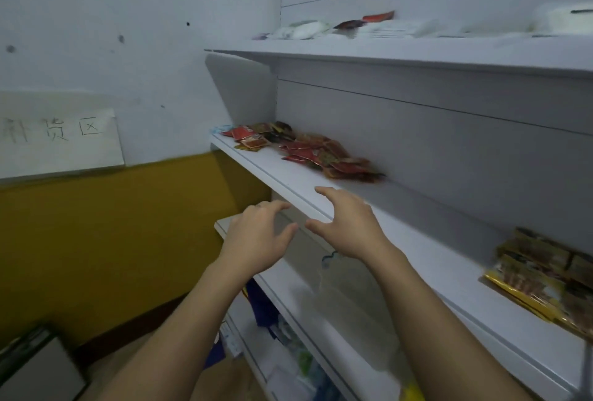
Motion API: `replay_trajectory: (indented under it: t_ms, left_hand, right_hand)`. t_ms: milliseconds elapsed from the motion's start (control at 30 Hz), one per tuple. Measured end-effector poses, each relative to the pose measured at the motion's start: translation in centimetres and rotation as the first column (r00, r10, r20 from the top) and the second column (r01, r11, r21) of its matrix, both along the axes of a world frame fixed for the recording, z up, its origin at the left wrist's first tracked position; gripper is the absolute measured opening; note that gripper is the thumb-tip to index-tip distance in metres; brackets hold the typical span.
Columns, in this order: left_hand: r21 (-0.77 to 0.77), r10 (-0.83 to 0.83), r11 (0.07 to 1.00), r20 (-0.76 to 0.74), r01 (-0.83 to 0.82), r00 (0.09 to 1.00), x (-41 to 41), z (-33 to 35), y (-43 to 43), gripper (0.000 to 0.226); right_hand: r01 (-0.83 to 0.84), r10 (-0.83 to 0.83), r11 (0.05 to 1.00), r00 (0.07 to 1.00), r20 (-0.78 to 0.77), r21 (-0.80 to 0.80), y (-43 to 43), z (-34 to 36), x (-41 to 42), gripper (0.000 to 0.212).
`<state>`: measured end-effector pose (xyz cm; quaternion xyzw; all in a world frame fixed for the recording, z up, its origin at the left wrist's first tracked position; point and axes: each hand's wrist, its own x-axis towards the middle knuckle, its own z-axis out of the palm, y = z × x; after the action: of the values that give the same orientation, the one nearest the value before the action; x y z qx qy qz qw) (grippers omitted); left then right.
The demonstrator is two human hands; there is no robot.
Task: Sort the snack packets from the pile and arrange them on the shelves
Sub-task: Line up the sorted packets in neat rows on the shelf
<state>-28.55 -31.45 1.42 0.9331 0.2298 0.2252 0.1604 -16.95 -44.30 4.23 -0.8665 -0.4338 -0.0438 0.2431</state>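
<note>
A pile of small red and brown snack packets (324,156) lies on the middle white shelf (417,240), toward its left end. More red packets (253,137) sit at the shelf's far left corner. Gold and brown packets (545,275) lie at the right end. My left hand (260,237) hovers just in front of the shelf's front edge, fingers spread and empty. My right hand (346,224) is over the shelf edge beside it, fingers apart, holding nothing. Both hands are short of the red pile.
The top shelf (385,54) carries white packets (308,30) and a couple of red ones (378,17). Lower shelves (288,288) hold a clear bag and mixed packets. A paper sign (57,140) hangs on the left wall. A dark box (35,365) stands at bottom left.
</note>
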Motion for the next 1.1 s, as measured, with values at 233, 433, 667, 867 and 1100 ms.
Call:
replay_trajectory:
  t_ms: [233, 433, 667, 867, 1100]
  left_hand:
    - [-0.028, 0.016, 0.999, -0.011, -0.016, 1.000, 4.9, -1.2, 6.6, 0.049]
    - [0.005, 0.019, 1.000, -0.043, -0.019, 0.999, 12.0, -1.8, 13.1, 0.048]
    - [0.058, -0.001, 0.998, -0.097, 0.006, 0.995, 20.9, -0.3, 20.3, 0.049]
    - [0.044, -0.042, 0.998, -0.094, 0.046, 0.995, 25.8, -1.2, 24.2, 0.048]
    - [0.062, -0.168, 0.983, -0.065, 0.172, 0.984, 31.9, -1.9, 28.5, 0.047]
  right_hand:
    - [0.006, -0.005, 0.999, 1.000, 0.022, -0.045, 7.0, -0.7, 5.3, 0.069]
    - [0.018, -0.017, 0.998, 0.999, 0.028, -0.057, 14.5, -1.2, 12.9, 0.071]
    - [0.058, -0.060, 0.996, 0.998, -0.032, -0.071, 21.7, -0.6, 22.8, 0.070]
    - [0.127, -0.140, 0.983, 0.986, -0.092, -0.135, 25.0, -1.9, 28.3, 0.068]
    - [0.268, -0.270, 0.943, 0.963, 0.014, -0.197, 28.2, -2.9, 32.5, 0.044]
